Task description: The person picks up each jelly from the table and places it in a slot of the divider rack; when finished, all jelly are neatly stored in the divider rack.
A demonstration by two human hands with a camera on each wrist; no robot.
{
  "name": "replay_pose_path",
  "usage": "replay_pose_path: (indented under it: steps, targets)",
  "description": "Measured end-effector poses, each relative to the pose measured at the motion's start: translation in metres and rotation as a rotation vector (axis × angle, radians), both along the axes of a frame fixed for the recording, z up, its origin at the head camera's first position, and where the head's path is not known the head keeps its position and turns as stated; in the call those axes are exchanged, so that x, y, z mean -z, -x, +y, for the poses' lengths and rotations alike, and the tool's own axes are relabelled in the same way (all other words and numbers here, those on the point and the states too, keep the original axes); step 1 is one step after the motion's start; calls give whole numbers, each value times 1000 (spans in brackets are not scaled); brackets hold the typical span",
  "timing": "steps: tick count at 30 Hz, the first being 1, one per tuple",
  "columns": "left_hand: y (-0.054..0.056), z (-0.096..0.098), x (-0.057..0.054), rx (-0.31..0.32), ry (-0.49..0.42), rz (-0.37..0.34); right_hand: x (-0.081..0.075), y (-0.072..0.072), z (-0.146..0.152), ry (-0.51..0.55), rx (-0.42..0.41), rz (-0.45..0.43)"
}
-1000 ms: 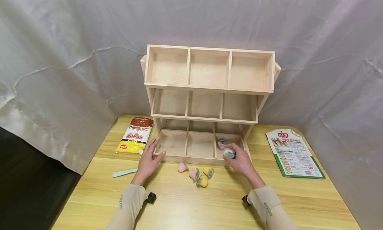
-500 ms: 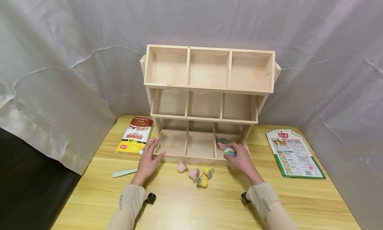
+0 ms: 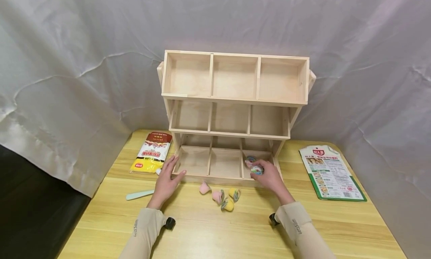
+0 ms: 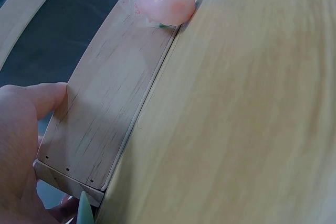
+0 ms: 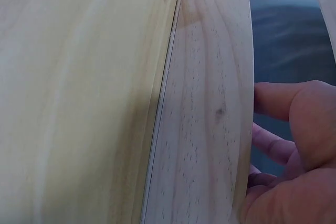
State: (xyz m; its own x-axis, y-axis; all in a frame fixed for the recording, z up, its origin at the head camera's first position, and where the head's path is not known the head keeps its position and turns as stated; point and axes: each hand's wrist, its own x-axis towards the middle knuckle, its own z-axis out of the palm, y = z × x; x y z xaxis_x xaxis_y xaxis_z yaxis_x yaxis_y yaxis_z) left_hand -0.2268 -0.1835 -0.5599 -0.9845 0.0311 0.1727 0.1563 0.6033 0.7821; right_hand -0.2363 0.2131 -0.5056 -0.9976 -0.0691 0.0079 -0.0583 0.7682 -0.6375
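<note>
Pale grey, wrinkled fabric is hanging around a yellowish, wood-grained desk, where a three-tier pale wooden rack is standing. The right hand is pinching a small, round, colourful-lidded cup between its fingers at the bottom-right compartment; the left hand, fingers spread, is touching the rack's lower left end.
</note>
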Motion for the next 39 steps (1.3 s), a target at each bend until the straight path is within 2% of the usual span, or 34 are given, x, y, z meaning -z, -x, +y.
replay_pose_path:
  steps: [14,28,39]
  targets:
    - [0,-1,2,4,-7,4,0,3,-2,-3,-6,-23]
    - [0,-1,0,6,10,-3,6,7,-2,-15,49,-47]
    - [0,0,-1,6,3,-1,5,7,-3,-16,43,-35]
